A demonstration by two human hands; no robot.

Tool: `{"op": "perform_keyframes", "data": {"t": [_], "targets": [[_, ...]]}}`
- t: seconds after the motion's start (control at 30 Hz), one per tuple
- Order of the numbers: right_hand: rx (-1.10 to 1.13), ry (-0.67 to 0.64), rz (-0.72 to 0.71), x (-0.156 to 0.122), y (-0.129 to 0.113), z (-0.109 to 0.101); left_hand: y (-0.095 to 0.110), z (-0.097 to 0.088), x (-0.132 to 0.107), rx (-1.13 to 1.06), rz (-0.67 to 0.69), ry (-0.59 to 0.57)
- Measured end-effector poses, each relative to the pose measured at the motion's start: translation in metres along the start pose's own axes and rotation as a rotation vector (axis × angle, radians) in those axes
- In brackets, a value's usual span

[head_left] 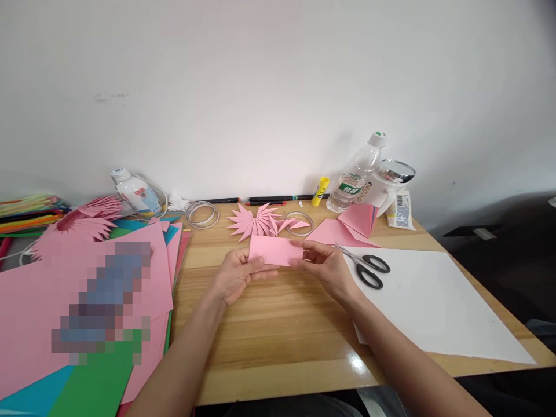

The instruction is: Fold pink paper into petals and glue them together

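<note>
From my remote seat, I see two bare hands meeting over a wooden table (260, 347). The left hand (237, 272) pinches the left end of a small pink paper rectangle (277, 249), thumb on its front face; the right hand (328, 266) grips the right end between thumb and fingers. The paper is held up between them. Just beyond the hands lies a pleated pink fan (253, 221). Right of the right hand, black-handled scissors (368, 277) rest partly on a white sheet (430, 307); large pink sheets (26, 295) lie well left of the left hand. I judge the step in hand to be folding or squaring this piece; the next move would call for lined-up edges and light, even pressure.
</note>
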State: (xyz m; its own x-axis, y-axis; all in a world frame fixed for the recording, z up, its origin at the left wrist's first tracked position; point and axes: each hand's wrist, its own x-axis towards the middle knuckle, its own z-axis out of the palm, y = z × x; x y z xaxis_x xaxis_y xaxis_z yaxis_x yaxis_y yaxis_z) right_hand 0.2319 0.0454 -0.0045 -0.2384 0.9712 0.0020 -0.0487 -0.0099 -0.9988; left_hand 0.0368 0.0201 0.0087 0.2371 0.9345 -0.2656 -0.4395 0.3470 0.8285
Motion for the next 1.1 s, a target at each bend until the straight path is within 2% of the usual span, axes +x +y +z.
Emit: {"op": "perform_keyframes", "data": {"t": [0.3,0.4,0.53,0.63,0.73,0.83,0.9,0.97,1.03,1.1], "targets": [[0.112,-0.018,-0.075,-0.002,-0.006,0.003,0.008,-0.002,-0.001,-0.129,0.001,-0.042],[0.128,-0.017,-0.105,-0.004,-0.003,0.006,0.005,0.001,0.000,-0.199,0.075,-0.006],[0.141,0.001,-0.181,-0.008,0.004,0.017,-0.009,0.015,0.002,-0.250,0.179,0.042],[0.065,-0.042,-0.237,-0.009,0.008,0.024,-0.017,0.024,0.004,-0.269,0.225,0.136],[-0.188,-0.012,-0.340,-0.007,0.002,0.017,-0.017,0.024,0.004,-0.264,0.219,0.200],[-0.709,0.127,-0.411,-0.009,-0.012,-0.014,-0.010,0.018,0.001,-0.198,0.216,0.286],[-1.174,0.225,-0.275,-0.017,-0.019,-0.044,-0.005,0.014,-0.001,-0.157,0.218,0.336],[-1.468,0.268,-0.061,-0.028,-0.020,-0.074,-0.001,0.013,-0.002,-0.144,0.222,0.348],[-1.590,0.196,0.089,-0.040,-0.015,-0.096,0.002,0.013,-0.003,-0.149,0.226,0.349],[-1.636,0.126,0.138,-0.048,-0.008,-0.108,0.003,0.014,-0.003,-0.145,0.232,0.350]]}}
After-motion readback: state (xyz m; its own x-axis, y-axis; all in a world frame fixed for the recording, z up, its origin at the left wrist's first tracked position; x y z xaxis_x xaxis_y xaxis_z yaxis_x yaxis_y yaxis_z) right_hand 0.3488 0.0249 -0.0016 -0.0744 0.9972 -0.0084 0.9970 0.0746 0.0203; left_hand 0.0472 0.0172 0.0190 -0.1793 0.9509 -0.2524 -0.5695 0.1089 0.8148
